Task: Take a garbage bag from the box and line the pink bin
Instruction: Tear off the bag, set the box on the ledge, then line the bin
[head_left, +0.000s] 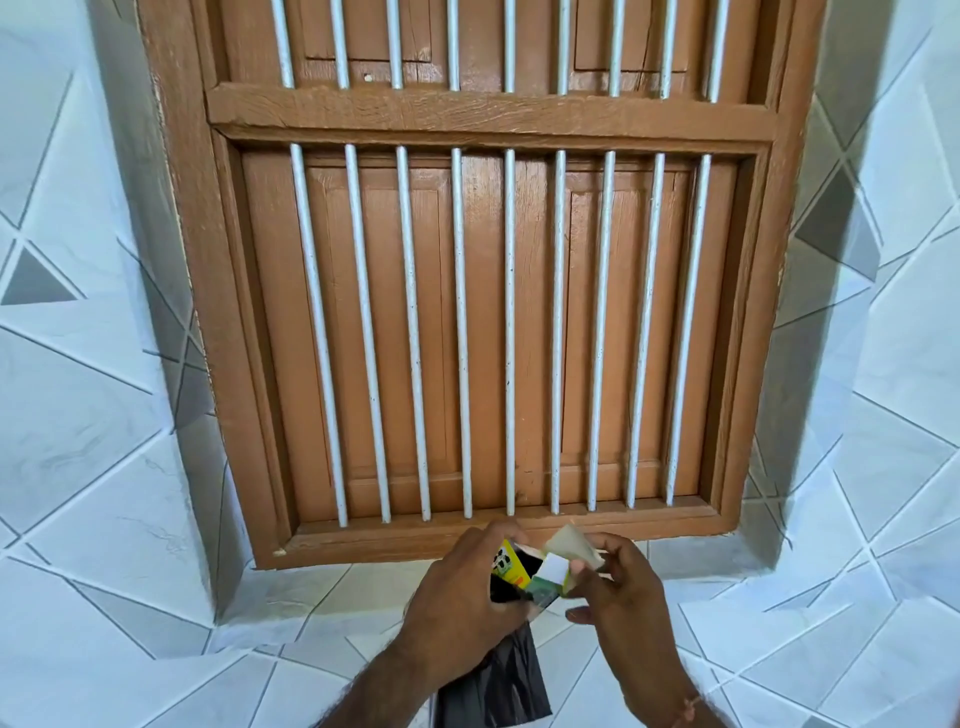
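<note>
White tiles surround a barred brown window (483, 291). Left hand (462, 587) grips box (524, 569) and black bag (498, 680); right hand (618, 582) pinches its flap (571, 543). Print unreadable.

Bare forearms, thin thread band (688, 707) on right wrist

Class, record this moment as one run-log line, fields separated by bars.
left hand: holds box | right hand: fingers on box flap | black garbage bag: hangs below left hand | pink bin: not in view
</note>
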